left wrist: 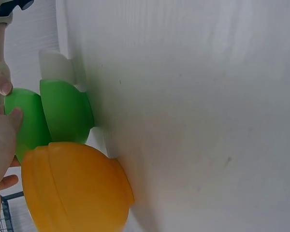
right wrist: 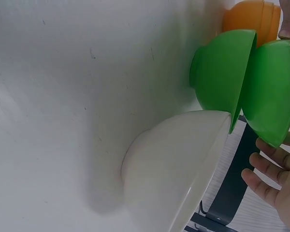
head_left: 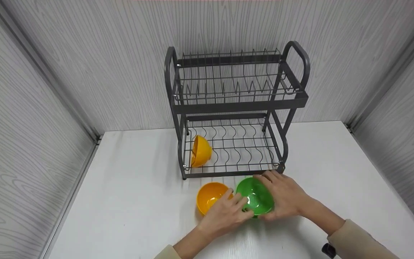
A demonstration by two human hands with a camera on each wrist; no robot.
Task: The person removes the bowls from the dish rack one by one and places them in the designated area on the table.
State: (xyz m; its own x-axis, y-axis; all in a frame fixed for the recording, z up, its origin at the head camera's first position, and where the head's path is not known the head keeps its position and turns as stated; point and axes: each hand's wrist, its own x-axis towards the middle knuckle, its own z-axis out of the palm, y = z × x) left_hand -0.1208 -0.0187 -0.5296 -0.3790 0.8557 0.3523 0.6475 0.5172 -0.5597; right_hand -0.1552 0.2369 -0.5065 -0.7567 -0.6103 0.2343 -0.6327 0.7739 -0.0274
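Both hands hold the upper green bowl [head_left: 253, 196] by its rim, just over a second green bowl [right wrist: 220, 70] that stands on the table. In the left wrist view, the thumb of my left hand [head_left: 225, 213] lies against the upper bowl's outer wall. My right hand [head_left: 286, 195] grips the opposite side, its fingers around the rim. Left of them is an orange bowl stack [left wrist: 79, 186], showing more than one rim and partly covered by the left hand in the head view. A white bowl [right wrist: 169, 166] stands beside the lower green bowl, on the right hand's side.
A dark two-tier dish rack [head_left: 239, 106] stands behind the bowls. At the left end of its lower tier, yellow-orange bowls [head_left: 202, 151] rest on their side. Wood-grain panels [head_left: 128, 72] enclose the white table [head_left: 138, 198] at the back and sides.
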